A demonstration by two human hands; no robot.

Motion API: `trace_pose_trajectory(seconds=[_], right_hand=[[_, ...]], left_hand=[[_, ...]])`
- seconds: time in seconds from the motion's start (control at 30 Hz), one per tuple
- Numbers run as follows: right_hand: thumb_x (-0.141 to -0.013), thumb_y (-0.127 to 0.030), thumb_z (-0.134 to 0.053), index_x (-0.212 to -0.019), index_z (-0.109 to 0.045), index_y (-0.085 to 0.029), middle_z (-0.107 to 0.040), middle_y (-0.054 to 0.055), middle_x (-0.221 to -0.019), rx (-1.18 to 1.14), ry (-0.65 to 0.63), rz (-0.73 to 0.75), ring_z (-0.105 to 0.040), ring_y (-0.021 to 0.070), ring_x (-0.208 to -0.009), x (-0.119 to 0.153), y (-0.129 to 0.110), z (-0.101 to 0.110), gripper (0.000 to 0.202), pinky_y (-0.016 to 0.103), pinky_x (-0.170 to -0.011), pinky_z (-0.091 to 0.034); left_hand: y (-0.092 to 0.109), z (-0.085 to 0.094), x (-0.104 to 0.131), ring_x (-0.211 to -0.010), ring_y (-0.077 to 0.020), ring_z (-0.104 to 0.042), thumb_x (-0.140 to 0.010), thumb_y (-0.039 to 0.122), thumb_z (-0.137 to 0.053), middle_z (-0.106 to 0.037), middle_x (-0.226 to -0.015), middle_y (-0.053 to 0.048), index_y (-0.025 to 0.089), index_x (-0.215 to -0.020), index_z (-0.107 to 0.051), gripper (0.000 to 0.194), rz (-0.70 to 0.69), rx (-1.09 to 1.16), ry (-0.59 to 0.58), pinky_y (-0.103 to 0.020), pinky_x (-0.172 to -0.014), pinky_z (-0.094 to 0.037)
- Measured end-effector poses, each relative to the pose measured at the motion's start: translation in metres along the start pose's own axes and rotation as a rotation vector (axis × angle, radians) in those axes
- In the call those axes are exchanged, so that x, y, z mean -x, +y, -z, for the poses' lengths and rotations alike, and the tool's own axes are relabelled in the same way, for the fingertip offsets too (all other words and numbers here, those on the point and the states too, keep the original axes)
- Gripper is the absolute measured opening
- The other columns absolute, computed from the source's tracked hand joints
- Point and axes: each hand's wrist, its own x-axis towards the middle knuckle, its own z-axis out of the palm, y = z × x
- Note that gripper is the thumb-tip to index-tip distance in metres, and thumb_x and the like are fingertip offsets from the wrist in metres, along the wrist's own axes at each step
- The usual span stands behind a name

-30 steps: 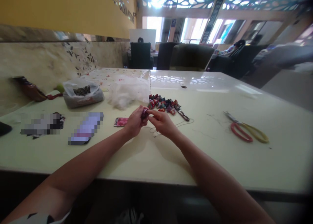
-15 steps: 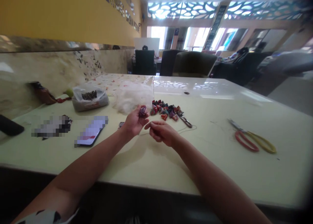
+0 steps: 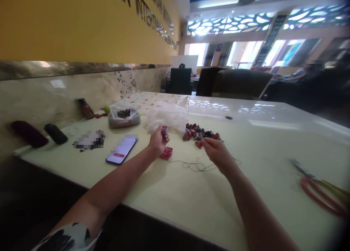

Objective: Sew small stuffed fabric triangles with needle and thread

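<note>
My left hand is closed around a small purple patterned fabric piece, raised over the table. Just below its wrist lies a flat red patterned cloth piece. My right hand is in a pinch at the near edge of a pile of small stuffed fabric pieces; what sits between its fingertips is too small to make out. A loose dark thread curls over the table between and below the hands. Behind my left hand rests a heap of white fluffy stuffing.
Scissors with red and yellow handles lie at the right. On the left are a phone, a bag of dark bits, a dark thread spool and a maroon one. The pale table ends close to me.
My right hand has moved away from the left, rightward to the pile. The view has turned left, bringing the maroon spool into sight. The red cloth piece now shows below my left hand.
</note>
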Motion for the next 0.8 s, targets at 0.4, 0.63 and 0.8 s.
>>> trace_pose_trajectory(seconds=[0.4,0.63,0.8], right_hand=[[-0.086,-0.037,-0.053,-0.095,-0.072,-0.018,-0.068,0.013,-0.102,0.754,0.271,0.246,-0.061,0.0294,-0.097,-0.013,0.038,-0.022,0.028,0.040,-0.083,-0.046],[-0.087,-0.026,-0.052,-0.084,-0.070,-0.020,-0.066,0.008,-0.091,0.705,0.059,0.390,-0.060,0.0202,-0.079,-0.060,-0.047,-0.066,0.019,0.030,-0.065,-0.038],[-0.087,-0.018,-0.052,-0.083,-0.072,-0.016,-0.067,0.009,-0.088,0.701,-0.125,0.517,-0.056,0.0164,-0.075,-0.125,-0.120,-0.141,0.020,0.027,-0.065,-0.035]], left_hand=[[0.027,0.036,0.007,-0.036,-0.0037,-0.023,-0.100,0.025,-0.040,-0.039,-0.054,0.006,0.017,-0.072,-0.043,0.029,0.123,0.009,-0.012,-0.017,-0.038,-0.016],[0.010,0.045,0.007,-0.038,-0.0046,-0.022,-0.097,0.027,-0.045,-0.039,-0.054,0.006,0.017,-0.077,-0.047,0.022,0.207,0.082,-0.054,-0.019,-0.039,-0.015],[0.000,0.051,0.008,-0.039,-0.0042,-0.020,-0.092,0.032,-0.055,-0.036,-0.053,0.007,0.017,-0.070,-0.044,0.029,0.316,0.104,-0.077,-0.019,-0.039,-0.013]])
